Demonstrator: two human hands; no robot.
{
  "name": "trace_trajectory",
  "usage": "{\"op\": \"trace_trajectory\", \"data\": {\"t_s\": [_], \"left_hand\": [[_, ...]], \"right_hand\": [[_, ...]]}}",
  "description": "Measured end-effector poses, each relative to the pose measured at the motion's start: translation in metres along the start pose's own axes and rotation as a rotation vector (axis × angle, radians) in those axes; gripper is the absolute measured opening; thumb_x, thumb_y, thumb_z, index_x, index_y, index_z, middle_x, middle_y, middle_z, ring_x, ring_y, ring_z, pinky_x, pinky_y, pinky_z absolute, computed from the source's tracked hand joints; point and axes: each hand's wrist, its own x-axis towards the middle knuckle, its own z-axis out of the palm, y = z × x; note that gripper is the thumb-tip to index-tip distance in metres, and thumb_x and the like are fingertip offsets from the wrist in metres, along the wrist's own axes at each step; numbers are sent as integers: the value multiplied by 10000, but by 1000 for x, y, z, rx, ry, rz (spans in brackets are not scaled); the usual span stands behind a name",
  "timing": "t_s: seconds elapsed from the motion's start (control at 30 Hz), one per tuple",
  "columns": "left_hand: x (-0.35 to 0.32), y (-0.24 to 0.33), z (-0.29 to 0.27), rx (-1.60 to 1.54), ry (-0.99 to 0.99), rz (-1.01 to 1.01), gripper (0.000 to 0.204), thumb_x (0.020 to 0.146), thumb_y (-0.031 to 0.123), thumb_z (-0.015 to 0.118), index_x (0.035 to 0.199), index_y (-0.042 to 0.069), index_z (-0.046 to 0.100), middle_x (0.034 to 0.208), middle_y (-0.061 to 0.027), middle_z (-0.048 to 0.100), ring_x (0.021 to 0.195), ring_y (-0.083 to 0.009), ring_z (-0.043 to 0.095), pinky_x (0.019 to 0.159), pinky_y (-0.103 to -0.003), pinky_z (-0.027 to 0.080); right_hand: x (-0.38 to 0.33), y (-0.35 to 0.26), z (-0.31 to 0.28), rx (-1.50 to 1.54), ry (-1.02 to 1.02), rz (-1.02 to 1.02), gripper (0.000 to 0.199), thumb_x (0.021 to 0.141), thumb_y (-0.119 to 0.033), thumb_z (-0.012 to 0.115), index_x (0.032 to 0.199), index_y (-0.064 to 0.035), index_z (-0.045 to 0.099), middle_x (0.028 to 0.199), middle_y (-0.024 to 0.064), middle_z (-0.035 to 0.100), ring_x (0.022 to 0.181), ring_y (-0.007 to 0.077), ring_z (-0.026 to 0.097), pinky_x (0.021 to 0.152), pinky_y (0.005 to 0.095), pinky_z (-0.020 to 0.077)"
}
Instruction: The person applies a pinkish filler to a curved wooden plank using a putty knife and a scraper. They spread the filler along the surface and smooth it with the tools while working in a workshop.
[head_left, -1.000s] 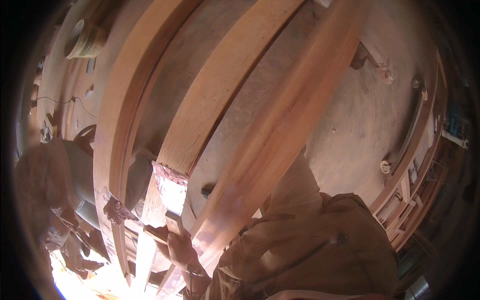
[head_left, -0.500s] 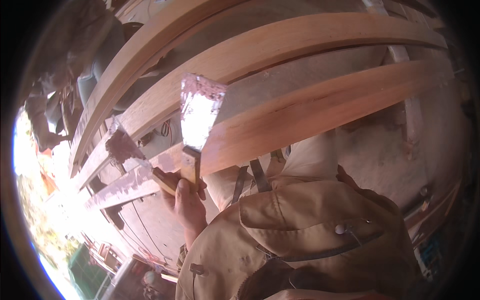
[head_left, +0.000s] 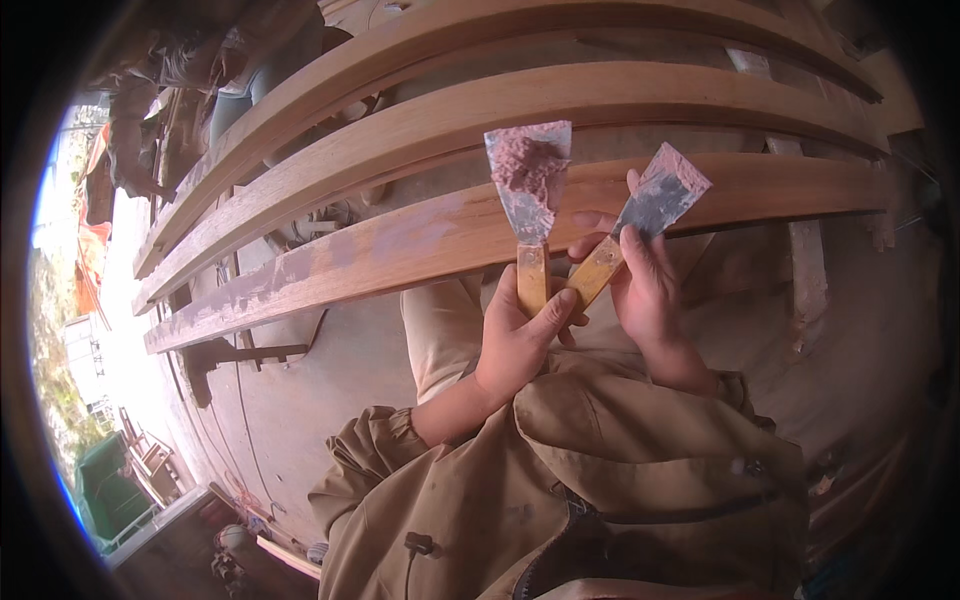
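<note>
My left hand (head_left: 512, 345) is wrapped round the wooden handle of a putty knife (head_left: 532, 280), its blade pointing up with a thick lump of pink filler (head_left: 528, 165) on it. The left thumb also presses on the lower handle of a second putty knife (head_left: 597, 272), which leans right. My right hand (head_left: 650, 295) grips that second knife near where handle meets blade, thumb in front and fingers partly hidden behind. Its blade carries a thinner smear of pink filler near the tip. Just beyond the hands runs the nearest wooden beam (head_left: 400, 250), with pinkish filler patches on its left part.
Two more curved wooden beams (head_left: 600, 85) lie parallel farther off. Supports (head_left: 808, 280) stand beneath them at the right. Another person (head_left: 135, 130) is at the far left. A green container (head_left: 112, 490) stands at the lower left, near cables along the floor.
My right hand has come into view and taken hold of the second putty knife. My left hand, with both knives, has moved right relative to my body; the view has shifted too.
</note>
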Motion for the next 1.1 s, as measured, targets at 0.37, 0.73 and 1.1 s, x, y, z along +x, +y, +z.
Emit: {"op": "trace_trajectory", "data": {"t_s": [0.37,0.73,1.1], "left_hand": [[14,29,-142,397,520,533,160,821,58,634,885,32,491,747,-6,534,616,-49,474,553,-196,401],[46,37,-181,570,656,689,198,763,106,674,823,23,505,681,-31,542,612,-99,460,600,-230,421],[46,39,-179,727,653,785,212,725,115,692,806,22,520,652,-50,521,553,-128,446,547,-242,422]], "right_hand": [[15,17,13,-1302,-407,-119,462,934,-171,480,1382,-156,364,781,87,467,632,194,481,597,332,430],[-7,57,68,-1910,-347,61,505,883,-241,521,1340,-78,384,735,184,538,572,325,584,546,405,499],[27,18,99,-1741,-283,281,372,832,-199,541,1145,2,549,753,226,619,734,382,614,682,458,494]]}}
